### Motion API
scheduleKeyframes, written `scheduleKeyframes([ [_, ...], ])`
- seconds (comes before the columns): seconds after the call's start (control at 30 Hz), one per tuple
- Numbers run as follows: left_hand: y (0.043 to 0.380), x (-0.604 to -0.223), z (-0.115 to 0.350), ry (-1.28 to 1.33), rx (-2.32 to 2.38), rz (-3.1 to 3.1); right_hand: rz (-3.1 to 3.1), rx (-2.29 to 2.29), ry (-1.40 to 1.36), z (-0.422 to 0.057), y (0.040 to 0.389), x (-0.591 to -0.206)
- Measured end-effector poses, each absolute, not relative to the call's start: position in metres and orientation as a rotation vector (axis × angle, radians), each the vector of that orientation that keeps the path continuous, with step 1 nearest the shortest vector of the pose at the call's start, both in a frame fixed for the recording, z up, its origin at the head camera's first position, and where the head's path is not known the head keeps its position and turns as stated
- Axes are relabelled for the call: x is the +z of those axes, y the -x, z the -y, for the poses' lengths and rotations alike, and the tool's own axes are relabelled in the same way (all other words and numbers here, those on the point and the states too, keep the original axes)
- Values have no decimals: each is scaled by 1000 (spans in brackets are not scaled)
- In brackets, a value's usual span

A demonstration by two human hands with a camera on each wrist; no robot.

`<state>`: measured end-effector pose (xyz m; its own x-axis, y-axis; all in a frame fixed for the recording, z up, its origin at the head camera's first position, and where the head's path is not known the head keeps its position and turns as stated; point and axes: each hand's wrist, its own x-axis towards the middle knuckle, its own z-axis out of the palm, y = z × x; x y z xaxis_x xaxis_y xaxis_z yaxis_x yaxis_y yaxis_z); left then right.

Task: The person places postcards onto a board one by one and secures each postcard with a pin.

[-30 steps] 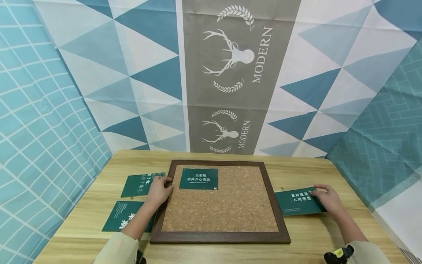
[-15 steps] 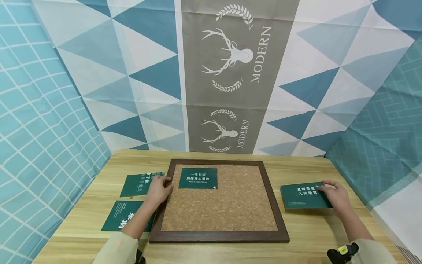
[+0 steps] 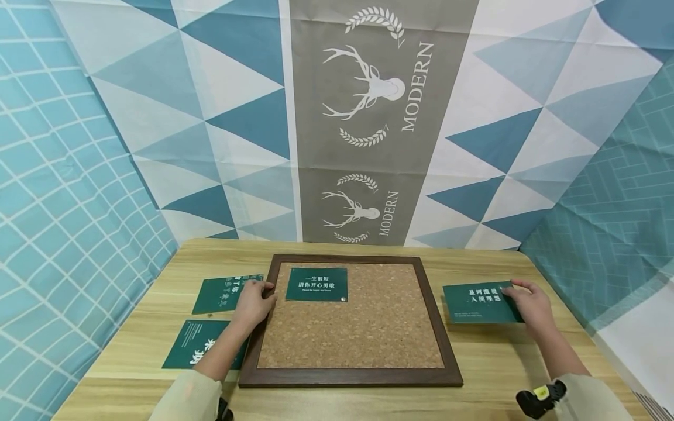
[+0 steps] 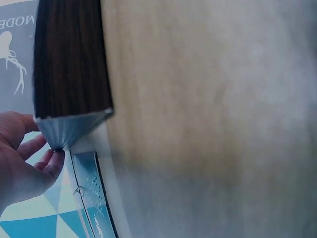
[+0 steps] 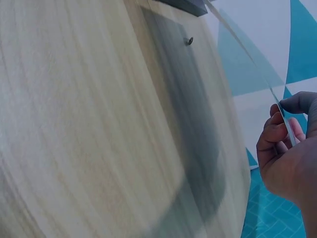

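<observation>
A cork board (image 3: 353,327) with a dark brown frame lies on the wooden table. My left hand (image 3: 254,305) grips the frame's left edge; the left wrist view shows thumb and fingers at the frame's side (image 4: 74,64). Over the table to the right, my right hand (image 3: 533,307) pinches a green card (image 3: 476,310) with white lettering by its right end. In the right wrist view this card (image 5: 252,59) appears edge-on between thumb and fingers, raised above the table. Another green card (image 3: 317,292) sits on the board's upper left, with a small pin (image 3: 343,299) at its lower right corner.
Two more green cards, an upper one (image 3: 213,297) and a lower one (image 3: 184,345), lie left of the board. My left hand and arm partly cover them. A small pushpin (image 5: 189,41) rests on the table below the raised card. Patterned cloth hangs behind the table.
My right hand has lifted the card off the table beside the board, moving it right, then slightly back to the left and away from me. My left hand stays on the frame.
</observation>
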<state>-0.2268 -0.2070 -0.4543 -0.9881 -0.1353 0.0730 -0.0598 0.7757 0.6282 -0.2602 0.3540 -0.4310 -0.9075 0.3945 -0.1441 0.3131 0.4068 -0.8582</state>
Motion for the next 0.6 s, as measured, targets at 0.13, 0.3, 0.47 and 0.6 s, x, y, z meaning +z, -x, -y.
scheduleKeyframes([
  [0.13, 227, -454, 207, -161, -1011, 2852, 2574, 1519, 638, -343, 258, -418],
  [0.3, 226, -453, 207, -161, -1017, 2856, 2570, 1524, 627, -338, 259, -414],
  [0.47, 225, -453, 207, -161, -1021, 2856, 2571, 1515, 602, -334, 261, -412],
  [0.6, 225, -453, 207, -161, -1019, 2855, 2550, 1521, 571, -329, 262, -411],
])
